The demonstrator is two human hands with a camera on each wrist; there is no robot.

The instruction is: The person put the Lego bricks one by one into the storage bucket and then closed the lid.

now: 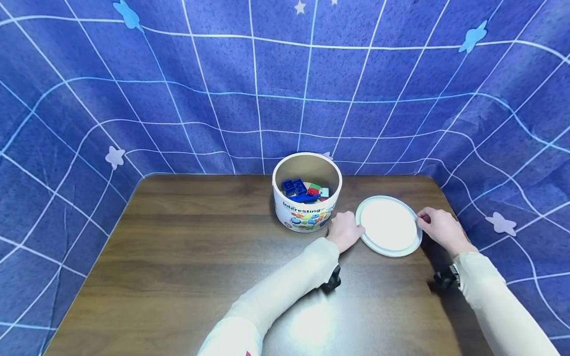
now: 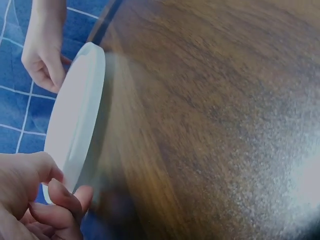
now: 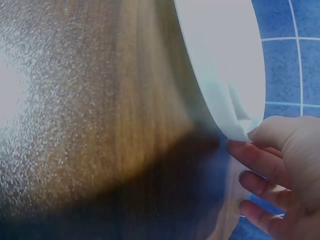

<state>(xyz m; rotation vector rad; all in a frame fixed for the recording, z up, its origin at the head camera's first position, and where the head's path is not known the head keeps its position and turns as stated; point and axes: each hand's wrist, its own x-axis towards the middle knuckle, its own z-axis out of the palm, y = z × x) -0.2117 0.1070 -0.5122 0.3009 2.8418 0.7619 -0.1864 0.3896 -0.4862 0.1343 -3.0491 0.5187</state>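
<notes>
A round white lid with a pale rim is held by both hands at the right of the table. My left hand pinches its left edge between thumb and fingers, close beside the bucket. On the opposite edge, my right hand pinches the rim with thumb and forefinger, the other fingers loosely bent below, as the right wrist view shows. In the left wrist view the lid appears nearly edge-on, close over the wood. The uncovered white bucket with printed pictures holds blue, red and green building blocks.
The brown wooden table reaches a blue gridded cloth behind and at both sides. A bright reflection lies near the front. Black wrist devices sit under both pale sleeves.
</notes>
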